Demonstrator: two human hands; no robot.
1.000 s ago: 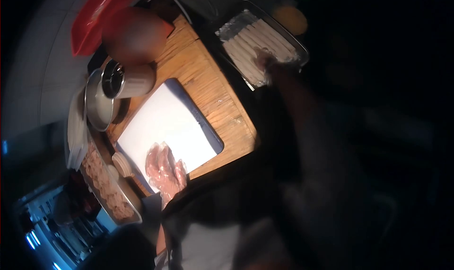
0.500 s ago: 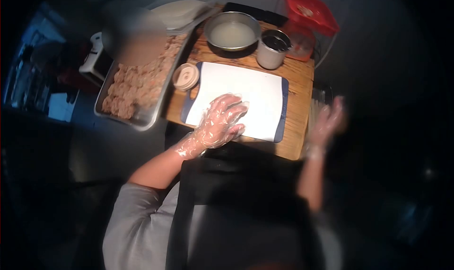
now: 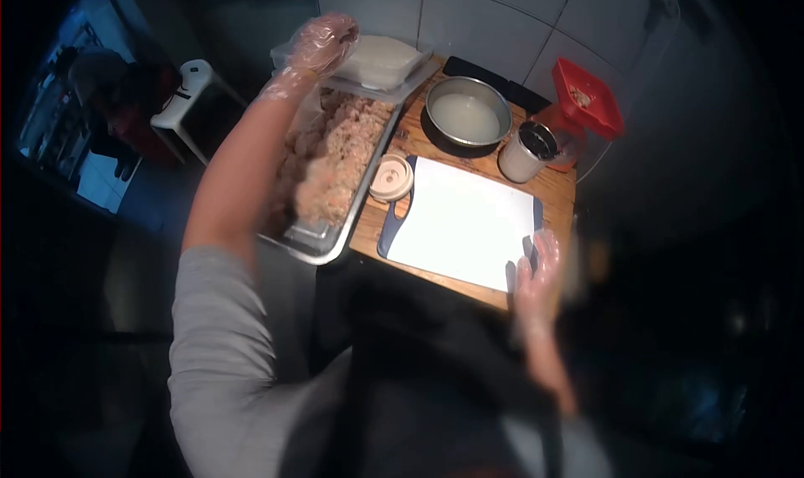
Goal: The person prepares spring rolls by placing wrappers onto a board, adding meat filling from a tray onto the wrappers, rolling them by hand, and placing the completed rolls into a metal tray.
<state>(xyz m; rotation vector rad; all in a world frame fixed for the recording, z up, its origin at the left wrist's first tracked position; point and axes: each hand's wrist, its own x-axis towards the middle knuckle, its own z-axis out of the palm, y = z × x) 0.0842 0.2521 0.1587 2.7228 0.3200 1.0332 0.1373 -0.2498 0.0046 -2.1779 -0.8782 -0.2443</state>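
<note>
My left hand, in a clear plastic glove, is raised at the back left with its fingers curled closed. It is beside a pale, rounded mass on a clear plastic sheet or tray; what the fingers hold, if anything, is hidden. Below that forearm lies a metal tray of lumpy minced meat. My right hand, also gloved, is open at the right edge of a white cutting board with dark blue ends. A round beige disc-shaped tool sits by the board's left corner.
On the wooden table behind the board stand a metal bowl of cloudy liquid and a metal cup with dark contents. A red container is at the back right, near the tiled wall. A white stool stands left, with a person beyond.
My left hand has left the cutting board and gone up to the back left, its fingers closing. My right hand has come in to the board's right edge. The view has shifted.
</note>
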